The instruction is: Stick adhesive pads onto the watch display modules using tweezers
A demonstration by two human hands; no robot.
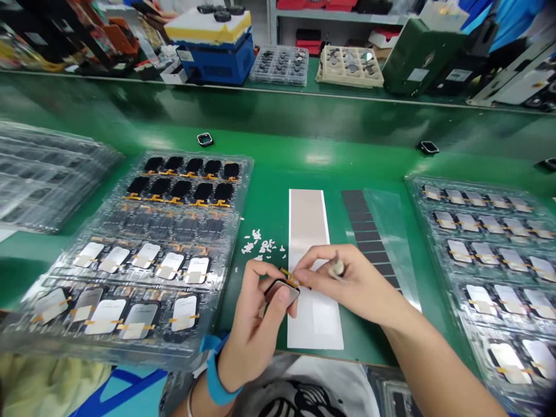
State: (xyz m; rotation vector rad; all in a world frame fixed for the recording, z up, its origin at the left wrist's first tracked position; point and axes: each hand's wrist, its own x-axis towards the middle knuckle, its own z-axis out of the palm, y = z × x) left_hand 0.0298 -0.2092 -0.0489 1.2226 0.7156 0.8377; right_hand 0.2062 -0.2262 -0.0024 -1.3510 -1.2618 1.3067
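My left hand (pixel 260 318) grips a small watch screen (pixel 282 289) between thumb and fingers, its grey back facing up. From the screen's upper edge an orange flex cable (pixel 289 277) sticks out. Right at that cable, my right hand (pixel 343 278) is closed in a pinch. A pale, round-ended thing (pixel 337 266) pokes up between its fingers, but its kind is unclear. Beneath both hands lies a long white strip sheet (pixel 306 220) with a beige upper part. Scattered white scraps (pixel 260 243) lie just left of it.
At left, a clear tray (pixel 243 174) holds rows of watch screens; stacked clear trays (pixel 43 174) stand beyond it. Another filled tray (pixel 423 214) sits at right. Black adhesive pieces (pixel 365 223) lie beside the strip. Watch frames (pixel 205 139) rest behind, below a loaded shelf (pixel 278 95).
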